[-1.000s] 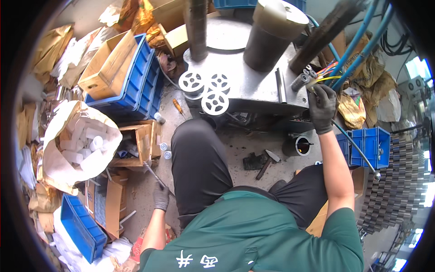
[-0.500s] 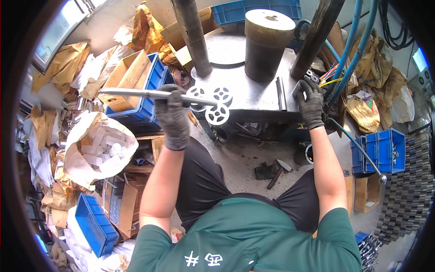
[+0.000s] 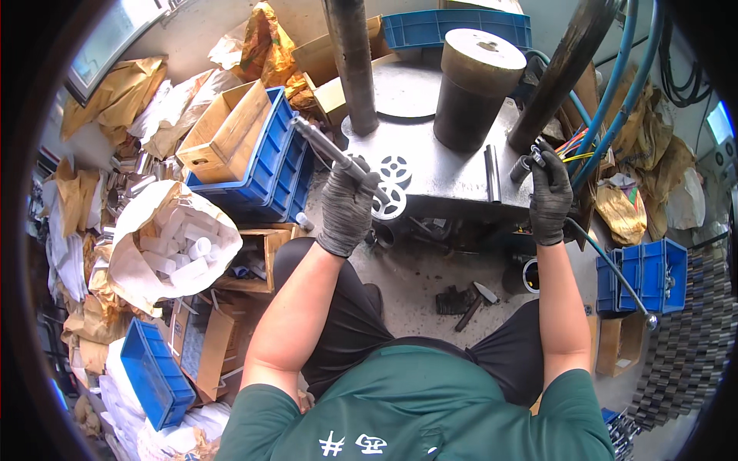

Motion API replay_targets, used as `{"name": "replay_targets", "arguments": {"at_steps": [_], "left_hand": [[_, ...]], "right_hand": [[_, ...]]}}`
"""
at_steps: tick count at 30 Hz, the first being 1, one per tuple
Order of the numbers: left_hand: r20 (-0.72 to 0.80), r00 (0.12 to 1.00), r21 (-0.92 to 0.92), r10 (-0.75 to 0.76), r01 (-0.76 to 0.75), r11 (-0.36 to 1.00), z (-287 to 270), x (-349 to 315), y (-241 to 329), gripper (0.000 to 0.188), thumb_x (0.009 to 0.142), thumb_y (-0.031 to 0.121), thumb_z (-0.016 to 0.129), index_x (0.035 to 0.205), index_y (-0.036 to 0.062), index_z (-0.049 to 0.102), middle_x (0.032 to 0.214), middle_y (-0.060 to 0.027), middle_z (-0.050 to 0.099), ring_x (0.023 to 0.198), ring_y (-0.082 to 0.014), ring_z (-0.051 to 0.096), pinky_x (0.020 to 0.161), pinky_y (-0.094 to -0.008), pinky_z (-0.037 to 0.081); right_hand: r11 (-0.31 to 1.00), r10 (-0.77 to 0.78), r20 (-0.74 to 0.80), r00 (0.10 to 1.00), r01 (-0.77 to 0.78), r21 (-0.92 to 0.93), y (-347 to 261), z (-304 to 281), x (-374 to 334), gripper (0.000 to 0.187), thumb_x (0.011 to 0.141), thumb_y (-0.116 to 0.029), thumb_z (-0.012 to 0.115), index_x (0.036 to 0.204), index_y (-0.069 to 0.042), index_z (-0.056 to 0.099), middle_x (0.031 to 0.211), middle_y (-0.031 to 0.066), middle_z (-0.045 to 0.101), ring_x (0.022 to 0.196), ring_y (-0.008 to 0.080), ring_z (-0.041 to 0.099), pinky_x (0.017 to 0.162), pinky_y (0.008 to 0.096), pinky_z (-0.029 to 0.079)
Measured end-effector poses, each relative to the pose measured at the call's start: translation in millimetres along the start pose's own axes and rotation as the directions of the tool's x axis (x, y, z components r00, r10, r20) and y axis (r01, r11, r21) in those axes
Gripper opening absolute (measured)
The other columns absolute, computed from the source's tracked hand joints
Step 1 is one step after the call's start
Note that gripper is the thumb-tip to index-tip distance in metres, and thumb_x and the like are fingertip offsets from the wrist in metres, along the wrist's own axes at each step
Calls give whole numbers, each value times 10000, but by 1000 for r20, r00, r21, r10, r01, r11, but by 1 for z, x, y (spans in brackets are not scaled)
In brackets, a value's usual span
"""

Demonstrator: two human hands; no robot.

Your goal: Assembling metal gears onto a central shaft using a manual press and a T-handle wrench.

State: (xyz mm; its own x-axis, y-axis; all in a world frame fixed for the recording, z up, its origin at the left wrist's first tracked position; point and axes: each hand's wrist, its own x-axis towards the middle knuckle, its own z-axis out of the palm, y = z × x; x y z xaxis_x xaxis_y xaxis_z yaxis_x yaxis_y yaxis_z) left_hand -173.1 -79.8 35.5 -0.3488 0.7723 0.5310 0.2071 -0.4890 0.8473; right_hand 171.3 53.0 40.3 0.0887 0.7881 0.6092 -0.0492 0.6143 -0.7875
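My left hand, in a dark glove, is closed round a long stepped metal rod. The rod slants, its thin end up and to the left, its lower end by the white spoked discs at the metal table's near left edge. My right hand, gloved too, pinches a small shiny metal ring in its fingertips above the table's right edge. Just left of those fingers is a short dark cylinder. A metal tube rests on the metal table between my hands.
A thick cylinder stands on the table between two dark posts. Stacked blue crates and a sack of white plastic pieces are at left. Blue hoses and a ball-ended lever are at right.
My left hand has moved right and the rod has swung from nearly level to a steep slant. My right hand has risen off the table edge, with the small ring now visible in its fingers.
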Motion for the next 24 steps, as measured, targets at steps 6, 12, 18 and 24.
{"name": "replay_targets", "arguments": {"at_steps": [6,12,18,24], "left_hand": [[61,991,278,122,-135,951,6,0,8,222,975,174,763,1065,42,609,816,-113,643,715,-232,685,655,-402,550],[-92,991,296,-94,117,948,10,23,13,226,966,199,756,1046,30,628,830,-178,674,731,-348,687,671,-440,541],[112,990,442,-88,29,896,15,11,14,248,943,256,762,1009,67,615,919,-176,634,848,-405,672,742,-499,532],[105,989,451,-107,48,891,15,11,19,263,940,273,768,1023,65,629,913,-174,639,842,-397,676,737,-500,530]], "right_hand": [[936,252,144,957,-279,216,-74,48,1,318,906,93,714,1220,47,712,1374,148,656,1148,189,678,1098,334,505],[918,293,334,896,-361,162,-127,88,14,351,944,-15,755,1287,19,685,1269,134,728,1151,186,694,1022,349,563],[958,98,358,929,-186,220,-172,143,18,448,907,12,789,1334,7,653,1261,119,729,1125,168,692,1020,317,551],[988,9,429,903,-74,137,-185,180,22,428,858,-19,836,1263,12,702,1150,82,770,1037,127,727,915,273,603]]}}
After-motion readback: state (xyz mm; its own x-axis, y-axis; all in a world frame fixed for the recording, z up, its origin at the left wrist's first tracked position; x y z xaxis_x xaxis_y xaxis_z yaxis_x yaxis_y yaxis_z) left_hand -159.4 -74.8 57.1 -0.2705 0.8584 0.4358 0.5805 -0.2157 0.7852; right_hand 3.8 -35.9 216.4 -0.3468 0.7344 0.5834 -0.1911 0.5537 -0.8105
